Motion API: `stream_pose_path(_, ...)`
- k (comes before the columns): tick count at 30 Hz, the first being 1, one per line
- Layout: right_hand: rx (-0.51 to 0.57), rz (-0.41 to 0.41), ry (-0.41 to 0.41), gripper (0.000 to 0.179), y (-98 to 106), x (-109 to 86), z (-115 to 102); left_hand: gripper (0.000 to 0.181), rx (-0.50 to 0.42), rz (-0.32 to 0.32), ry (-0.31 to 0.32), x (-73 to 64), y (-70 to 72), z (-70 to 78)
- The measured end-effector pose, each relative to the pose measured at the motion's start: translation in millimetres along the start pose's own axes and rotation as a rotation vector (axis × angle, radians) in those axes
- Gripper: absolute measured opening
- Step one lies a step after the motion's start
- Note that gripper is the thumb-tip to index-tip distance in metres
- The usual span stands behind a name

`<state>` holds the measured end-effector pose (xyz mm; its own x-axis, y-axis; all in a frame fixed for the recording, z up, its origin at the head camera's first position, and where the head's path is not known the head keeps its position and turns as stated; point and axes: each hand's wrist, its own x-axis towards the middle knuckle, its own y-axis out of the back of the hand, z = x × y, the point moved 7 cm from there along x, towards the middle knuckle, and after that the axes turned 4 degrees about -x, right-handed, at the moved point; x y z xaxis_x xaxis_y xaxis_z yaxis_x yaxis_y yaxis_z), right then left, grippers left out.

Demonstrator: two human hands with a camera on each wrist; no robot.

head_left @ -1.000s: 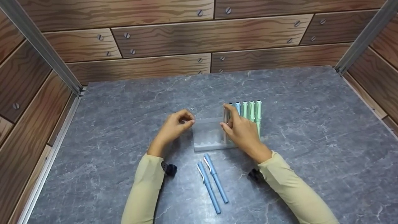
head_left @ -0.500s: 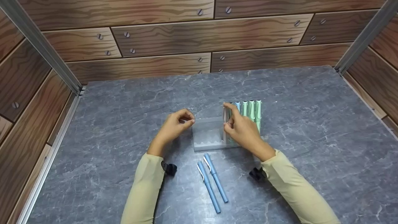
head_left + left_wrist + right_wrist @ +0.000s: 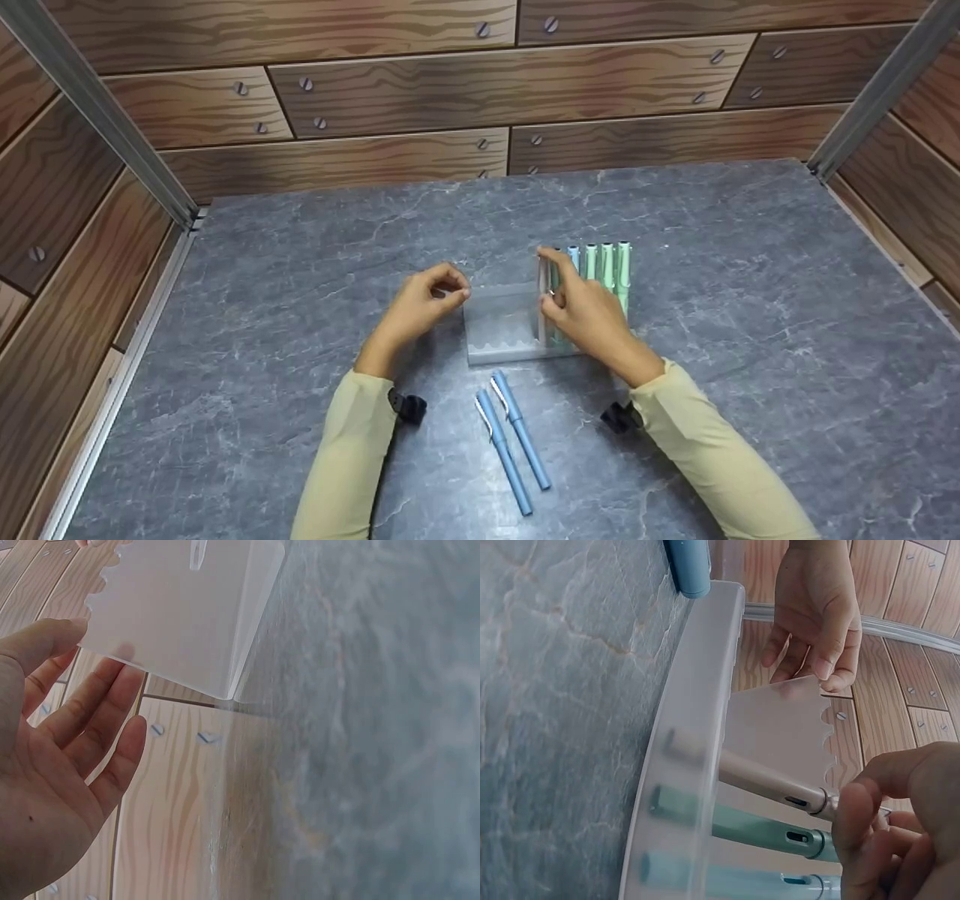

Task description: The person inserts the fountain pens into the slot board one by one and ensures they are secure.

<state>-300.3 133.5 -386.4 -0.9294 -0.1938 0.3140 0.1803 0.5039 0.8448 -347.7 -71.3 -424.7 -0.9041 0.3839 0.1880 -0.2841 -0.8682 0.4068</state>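
A frosted clear pen stand [image 3: 501, 311] with notched edges stands mid-table. My left hand [image 3: 420, 307] pinches its left upper corner, thumb on the near side and fingertips behind the panel [image 3: 172, 615]. At the stand's middle, my right hand [image 3: 592, 315] holds a greyish-beige pen [image 3: 765, 778] near its upper end, index finger at the top and thumb lower down. That pen leans upright in a slot, its lower end behind the front lip [image 3: 697, 682]. Beside it are a darker green pen [image 3: 754, 829] and a light blue pen [image 3: 769, 881], partly hidden by my hand in the head view.
Several light green pens [image 3: 624, 262] fill the stand's right end. Two blue pens [image 3: 504, 454] with silver clips lie on the grey marbled table [image 3: 262, 337] in front of it, between my forearms. Wood-patterned walls [image 3: 390, 97] and metal posts [image 3: 112, 120] enclose the table.
My right hand shifts very slightly right, its thumb drawing back a little along the greyish-beige pen. The left hand, stand and loose blue pens stay put.
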Motion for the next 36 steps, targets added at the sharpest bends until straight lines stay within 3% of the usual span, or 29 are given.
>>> stream_pose_path(23, 0.013, -0.048, -0.003, 0.060, -1.9, 2.8, 0.5, 0.009, 0.022, -0.001, 0.005, -1.0, 1.5, 0.0)
stream_pose_path(36, 0.046, 0.034, 0.052, 0.061, 2.2, -4.8, -3.4, 0.011, 0.014, -0.001, 0.002, -0.9, 0.7, 1.3)
